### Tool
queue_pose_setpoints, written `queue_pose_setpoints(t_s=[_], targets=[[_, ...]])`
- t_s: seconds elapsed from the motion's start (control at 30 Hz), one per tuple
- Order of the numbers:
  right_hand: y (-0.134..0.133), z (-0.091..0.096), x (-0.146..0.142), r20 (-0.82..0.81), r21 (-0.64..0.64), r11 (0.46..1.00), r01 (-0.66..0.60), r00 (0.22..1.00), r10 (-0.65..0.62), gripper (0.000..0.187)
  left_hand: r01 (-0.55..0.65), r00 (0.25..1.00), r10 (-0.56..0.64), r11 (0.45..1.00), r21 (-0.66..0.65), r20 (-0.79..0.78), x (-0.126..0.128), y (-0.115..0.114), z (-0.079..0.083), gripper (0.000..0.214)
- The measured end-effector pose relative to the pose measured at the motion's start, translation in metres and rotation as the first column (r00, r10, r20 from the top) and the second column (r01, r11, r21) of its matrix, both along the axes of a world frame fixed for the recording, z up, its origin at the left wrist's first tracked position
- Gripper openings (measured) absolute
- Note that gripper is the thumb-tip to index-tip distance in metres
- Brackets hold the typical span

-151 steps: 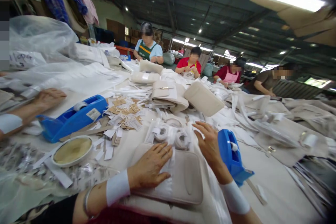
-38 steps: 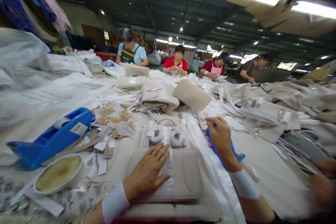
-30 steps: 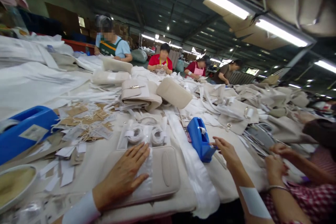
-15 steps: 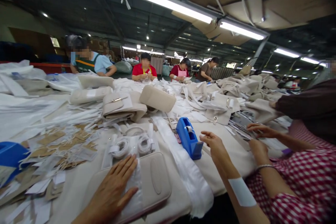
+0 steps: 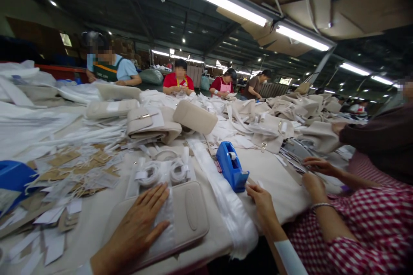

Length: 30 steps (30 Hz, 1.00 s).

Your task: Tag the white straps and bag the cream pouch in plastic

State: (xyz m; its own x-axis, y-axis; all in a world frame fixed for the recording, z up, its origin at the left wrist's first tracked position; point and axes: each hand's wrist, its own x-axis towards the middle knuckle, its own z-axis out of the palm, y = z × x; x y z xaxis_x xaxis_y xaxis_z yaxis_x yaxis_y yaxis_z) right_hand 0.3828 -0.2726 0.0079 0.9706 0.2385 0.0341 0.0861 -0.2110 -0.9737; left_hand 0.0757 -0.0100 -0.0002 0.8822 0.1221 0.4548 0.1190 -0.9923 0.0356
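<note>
Your left hand [image 5: 134, 227] lies flat, fingers spread, on a clear plastic bag [image 5: 163, 219] on a beige padded purse [image 5: 192, 209]. Your right hand [image 5: 262, 204] is open, holds nothing, and sits near the blue tape dispenser [image 5: 229, 167] on the table [image 5: 274, 189].

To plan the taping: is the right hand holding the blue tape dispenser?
No, the right hand lies beside the blue tape dispenser, not around it.

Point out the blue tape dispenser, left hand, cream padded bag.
Blue tape dispenser [image 5: 228, 167]: head view, on its body.
Left hand [image 5: 134, 227]: head view, on the back.
Cream padded bag [image 5: 192, 215]: head view, on the oval panel.
</note>
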Motion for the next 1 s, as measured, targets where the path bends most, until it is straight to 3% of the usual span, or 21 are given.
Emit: queue_pose_setpoints(t_s=[0.13, 0.2, 0.23, 0.27, 0.33, 0.43, 0.47, 0.53, 0.6, 0.7, 0.8, 1.0], targets=[[-0.006, 0.005, -0.011, 0.082, -0.096, 0.994, -0.048, 0.995, 0.056, 0.031, -0.051, 0.995, 0.043, 0.994, -0.094, -0.087, -0.006, -0.008, 0.006, 0.068], [0.006, 0.026, -0.021, 0.211, -0.179, 0.968, -0.175, 0.954, 0.211, 0.023, -0.083, 0.988, 0.063, 0.985, -0.148, -0.140, -0.008, -0.013, 0.011, 0.070], [0.018, 0.041, -0.028, 0.332, -0.267, 0.928, -0.259, 0.879, 0.341, 0.019, -0.099, 0.985, 0.072, 0.980, -0.174, -0.156, -0.008, -0.015, 0.014, 0.071], [0.033, 0.058, -0.035, 0.445, -0.376, 0.862, -0.341, 0.749, 0.491, 0.017, -0.112, 0.983, 0.080, 0.973, -0.200, -0.165, -0.009, -0.017, 0.015, 0.071], [0.073, 0.092, -0.054, 0.520, -0.584, 0.687, -0.432, 0.451, 0.726, 0.018, -0.118, 0.983, 0.079, 0.963, -0.243, -0.167, -0.009, -0.018, 0.017, 0.073], [0.143, 0.127, -0.083, 0.385, -0.830, 0.369, -0.417, 0.049, 0.922, 0.018, -0.098, 0.987, 0.056, 0.955, -0.281, -0.152, -0.009, -0.018, 0.018, 0.072], [0.166, 0.131, -0.092, 0.308, -0.889, 0.266, -0.372, -0.056, 0.950, 0.018, -0.092, 0.988, 0.050, 0.953, -0.288, -0.148, -0.009, -0.018, 0.019, 0.073], [0.208, 0.128, -0.104, 0.212, -0.931, 0.150, -0.332, -0.160, 0.964, 0.017, -0.092, 0.988, 0.051, 0.950, -0.297, -0.145, -0.009, -0.019, 0.020, 0.073], [0.241, 0.116, -0.108, 0.157, -0.949, 0.093, -0.300, -0.197, 0.968, 0.016, -0.101, 0.987, 0.057, 0.947, -0.304, -0.152, -0.009, -0.019, 0.021, 0.074], [0.270, 0.096, -0.107, 0.107, -0.965, 0.052, -0.258, -0.204, 0.973, 0.015, -0.123, 0.985, 0.076, 0.940, -0.318, -0.155, -0.010, -0.020, 0.021, 0.075], [0.278, 0.086, -0.103, 0.087, -0.969, 0.036, -0.246, -0.200, 0.976, 0.015, -0.144, 0.985, 0.103, 0.931, -0.336, -0.136, -0.011, -0.021, 0.019, 0.076], [0.275, 0.082, -0.100, 0.101, -0.971, 0.053, -0.233, -0.201, 0.974, 0.018, -0.160, 0.983, 0.117, 0.925, -0.345, -0.141, -0.009, -0.022, 0.017, 0.076]])
